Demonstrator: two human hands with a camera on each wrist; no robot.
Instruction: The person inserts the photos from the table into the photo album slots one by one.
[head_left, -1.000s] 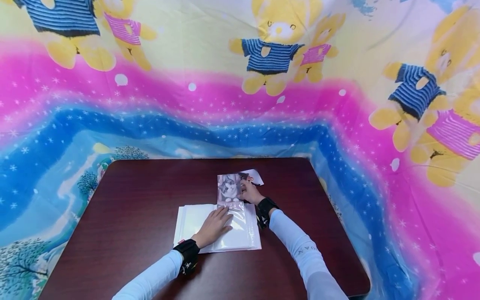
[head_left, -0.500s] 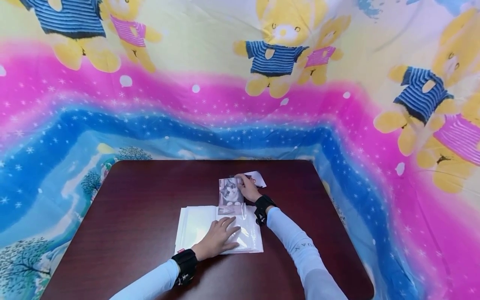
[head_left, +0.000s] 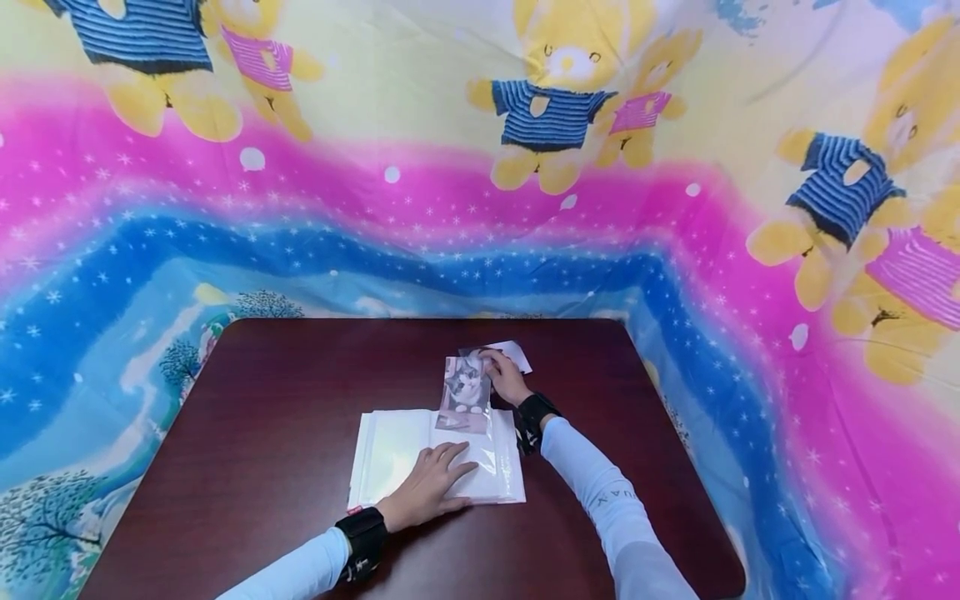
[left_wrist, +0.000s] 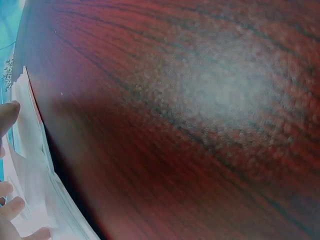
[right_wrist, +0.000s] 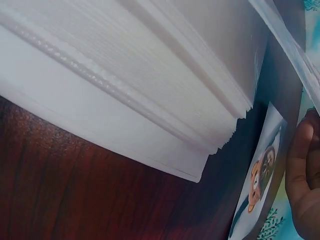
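Observation:
A white album of clear sleeves (head_left: 390, 454) lies flat on the dark wooden table (head_left: 262, 400). My left hand (head_left: 431, 487) rests on its near right part, fingers straight and spread. A grey cat photo (head_left: 465, 392) stands partly in a clear sleeve at the album's far edge. My right hand (head_left: 501, 373) pinches the photo's top right corner. The left wrist view has the album's edge (left_wrist: 30, 165) and my fingertips (left_wrist: 7, 117) at the far left. The right wrist view looks along the album's stacked pages (right_wrist: 125, 75), with my right hand (right_wrist: 305, 175) at the right edge.
A second photo (head_left: 516, 353) lies on the table just beyond my right hand; in the right wrist view this second photo (right_wrist: 260, 185) shows cartoon animals. A bright bear-print cloth (head_left: 480, 167) hangs around the table on three sides.
My left hand has slid back toward me across the album. The cat photo has moved a little down toward the album and tilted, with my right hand following at its top.

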